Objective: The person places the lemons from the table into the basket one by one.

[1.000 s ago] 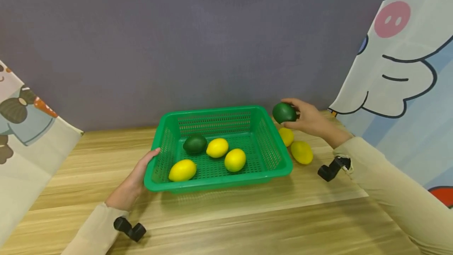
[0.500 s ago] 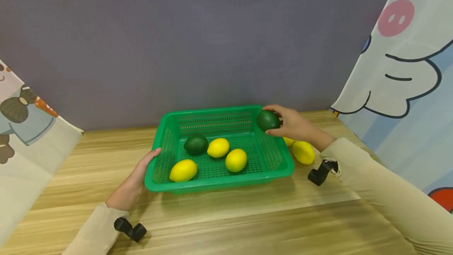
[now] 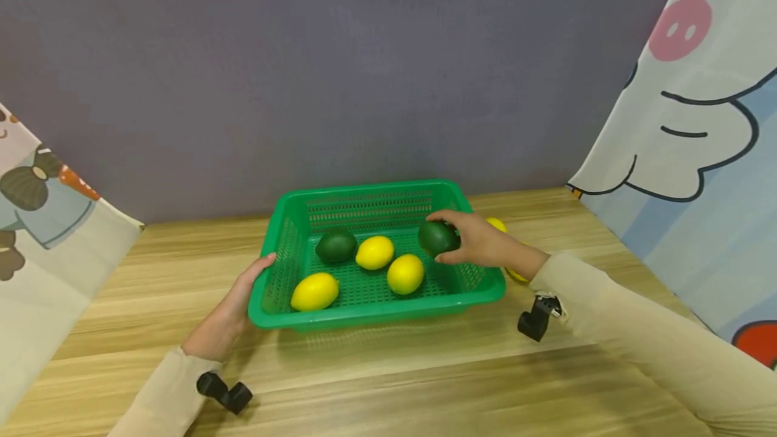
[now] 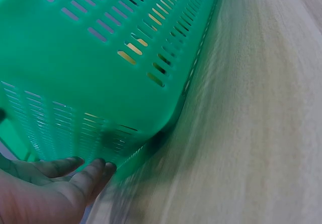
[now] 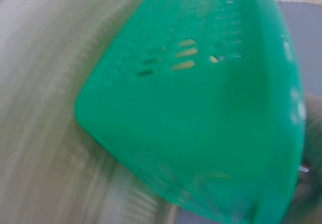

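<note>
In the head view a green plastic basket [image 3: 376,316] with slotted walls stands on the table. My left hand [image 3: 232,299] holds its left side, thumb over the rim; in the left wrist view, the fingers [image 4: 89,176] lie against the outer wall. My right hand [image 3: 482,241] grips a dark green avocado [image 3: 435,239] inside the basket's right part, between thumb and fingers. Another avocado [image 3: 336,246] lies at the basket's back left. Near it are three lemons: one in the middle [image 3: 374,253], one right of it [image 3: 405,274] and one at front left [image 3: 314,291].
Right of the basket, a yellow fruit [image 3: 496,224] and another yellow fruit [image 3: 517,275] lie on the wooden table [image 3: 364,383], mostly hidden by the right arm. A grey wall [image 3: 364,73] rises behind. Printed cloths hang at both sides.
My right hand has carried the avocado leftward from outside the basket, across its right rim and down into it. The left hand and the basket stay almost in place.
</note>
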A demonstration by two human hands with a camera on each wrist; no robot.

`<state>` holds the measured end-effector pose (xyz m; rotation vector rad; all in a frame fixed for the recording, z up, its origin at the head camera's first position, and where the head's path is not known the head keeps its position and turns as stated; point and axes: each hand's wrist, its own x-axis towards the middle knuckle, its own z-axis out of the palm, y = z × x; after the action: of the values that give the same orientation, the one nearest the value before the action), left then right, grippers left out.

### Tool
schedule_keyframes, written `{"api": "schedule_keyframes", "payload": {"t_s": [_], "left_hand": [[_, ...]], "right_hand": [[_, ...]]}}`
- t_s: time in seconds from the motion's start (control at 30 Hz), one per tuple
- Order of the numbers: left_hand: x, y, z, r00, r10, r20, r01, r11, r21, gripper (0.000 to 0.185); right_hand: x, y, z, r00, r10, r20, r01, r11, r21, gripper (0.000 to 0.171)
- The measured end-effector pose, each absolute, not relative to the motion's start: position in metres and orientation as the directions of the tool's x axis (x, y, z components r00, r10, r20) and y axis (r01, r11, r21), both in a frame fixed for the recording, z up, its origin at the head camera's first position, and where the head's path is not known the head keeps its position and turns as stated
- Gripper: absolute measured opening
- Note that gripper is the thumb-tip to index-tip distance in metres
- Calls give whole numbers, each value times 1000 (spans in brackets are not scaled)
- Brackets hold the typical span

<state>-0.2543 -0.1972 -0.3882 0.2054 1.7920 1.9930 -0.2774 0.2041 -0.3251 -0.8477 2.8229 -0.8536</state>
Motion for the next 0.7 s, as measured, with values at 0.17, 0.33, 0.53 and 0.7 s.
{"api": "schedule_keyframes", "payload": {"t_s": [0.17,0.33,0.53,0.7], "left_hand": [[-255,-197,-387,-889,414,-197,-240,-55,969,55],[-255,-196,-387,-888,419,-191,-233,-52,971,55],[-255,-197,-388,-890,421,-174,-218,-58,974,50],[-254,-197,-389,-888,430,-165,-205,-48,978,51]], "right_hand": [[-274,198,-332,-834,-547,77,-501,690,-523,65],[-268,189,-336,-837,-543,72,-507,717,-478,65],[-262,181,-339,-860,-506,65,-479,757,-443,65],[-259,177,-341,-874,-482,67,-463,782,-418,66]]}}
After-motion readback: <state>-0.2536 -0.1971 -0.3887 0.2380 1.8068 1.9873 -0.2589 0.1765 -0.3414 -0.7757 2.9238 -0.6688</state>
